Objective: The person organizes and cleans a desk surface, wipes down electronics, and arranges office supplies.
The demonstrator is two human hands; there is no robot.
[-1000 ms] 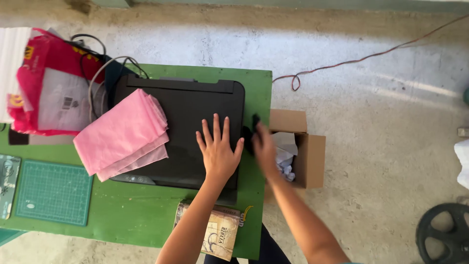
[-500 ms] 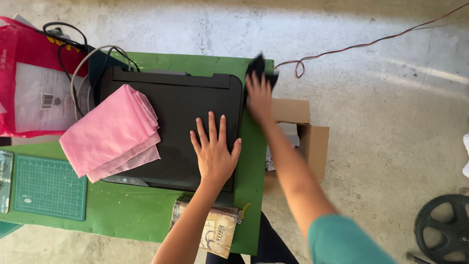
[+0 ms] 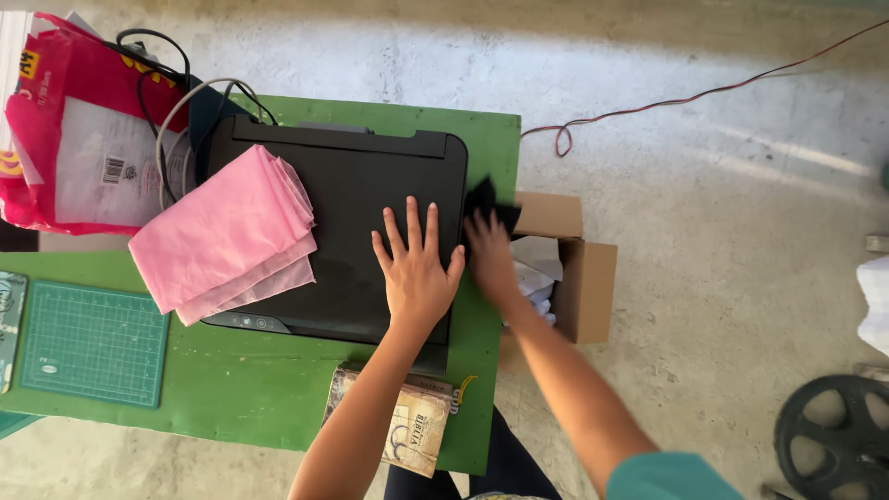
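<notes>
Green worktop (image 3: 231, 407) carries a black printer (image 3: 352, 231), pinned by the left hand (image 3: 417, 273) with fingers spread flat, while a black cloth (image 3: 489, 206) is gripped at its right edge by the right hand (image 3: 493, 259); hard wiping could shift the printer.

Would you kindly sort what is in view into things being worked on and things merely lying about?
In use: black printer, pressed flat by left hand; black cloth under right hand.
Lying about: pink folded cloth, green cutting mat, book, cardboard box, red bag.
</notes>
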